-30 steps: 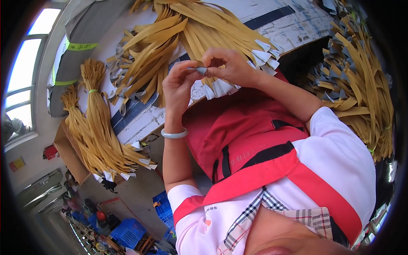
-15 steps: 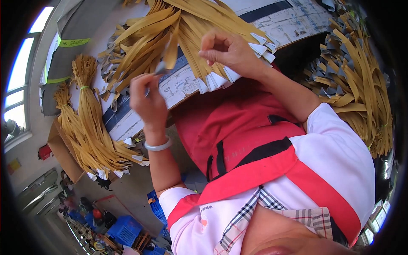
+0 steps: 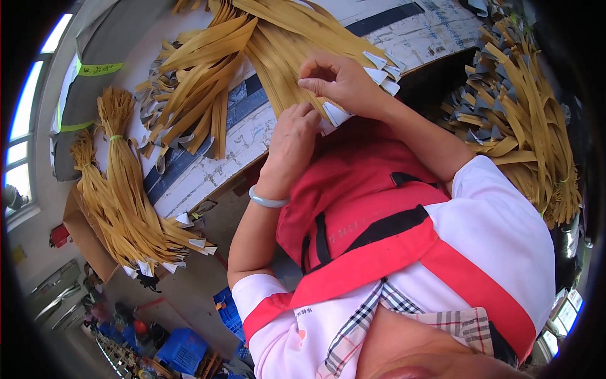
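Long golden-brown flat strips (image 3: 278, 69) with white-wrapped ends fan across the table towards me. My left hand (image 3: 295, 140), a pale bangle at its wrist, is over their near ends; its fingers are curled and the tips hide what they pinch. Close beside it, my right hand (image 3: 344, 82) hovers over the same strips, thumb and forefinger bent together in a ring. Whatever lies between those fingertips is too small to make out. To the left, a looser pile of golden-brown strips (image 3: 202, 69) with grey ends lies on the table.
The worn white table (image 3: 237, 151) has its front edge just before my red apron. Tied strip bundles (image 3: 120, 164) hang over its left end above a cardboard box (image 3: 88, 230). Another large heap of strips (image 3: 517, 120) stands at right. Blue crates (image 3: 183, 350) sit on the floor behind.
My left hand has moved right, from beside the grey-ended pile to the white-ended strips near my right hand. A strip by its fingers now lies on the left pile. The right hand has barely moved.
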`<state>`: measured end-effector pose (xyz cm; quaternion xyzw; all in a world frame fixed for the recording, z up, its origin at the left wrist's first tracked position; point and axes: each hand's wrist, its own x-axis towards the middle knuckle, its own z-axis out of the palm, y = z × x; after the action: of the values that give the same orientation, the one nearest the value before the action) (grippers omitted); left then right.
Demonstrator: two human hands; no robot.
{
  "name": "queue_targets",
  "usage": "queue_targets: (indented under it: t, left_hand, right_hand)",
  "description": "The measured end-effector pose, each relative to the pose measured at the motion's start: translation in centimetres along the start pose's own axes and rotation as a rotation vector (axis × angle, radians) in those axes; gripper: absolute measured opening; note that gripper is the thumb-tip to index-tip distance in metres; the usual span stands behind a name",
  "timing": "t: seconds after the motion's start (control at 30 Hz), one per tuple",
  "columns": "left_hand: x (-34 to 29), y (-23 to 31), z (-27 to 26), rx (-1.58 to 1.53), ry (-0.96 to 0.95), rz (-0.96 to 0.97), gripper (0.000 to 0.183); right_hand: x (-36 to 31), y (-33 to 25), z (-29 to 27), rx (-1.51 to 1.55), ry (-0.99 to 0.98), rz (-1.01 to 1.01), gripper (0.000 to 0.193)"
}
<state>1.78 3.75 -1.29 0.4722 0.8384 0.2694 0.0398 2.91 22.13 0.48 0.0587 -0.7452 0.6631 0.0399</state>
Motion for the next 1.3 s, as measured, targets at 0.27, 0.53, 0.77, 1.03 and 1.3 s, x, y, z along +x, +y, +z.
queue_targets:
  t: [0.27, 0.53, 0.77, 1.03, 1.3]
  left_hand:
    - [-1.1, -1.8, -3.5, -0.604, 0.137, -0.222, 0.009]
    - [-1.3, -1.7, -4.9, -0.948, 0.202, -0.312, 0.011]
    - [-1.3, -3.2, -4.5, -1.024, 0.161, -0.231, 0.017]
    - [-1.0, -2.3, -3.9, -1.012, 0.415, -0.364, 0.015]
    - [0.7, 0.4, -4.2, -1.298, 0.637, -0.422, 0.019]
  right_hand:
    - [-2.0, 1.2, 0.2, 0.029, -0.315, -0.035, 0.013]
    - [0.4, 0.8, 0.7, -0.030, -0.409, -0.320, 0.016]
    - [1.8, 0.8, 0.3, 0.377, -0.500, 0.086, 0.013]
    - [1.6, -0.9, 0.9, 0.038, -0.356, -0.041, 0.010]
    - [1.0, 2.1, 2.6, 0.051, -0.018, -0.103, 0.001]
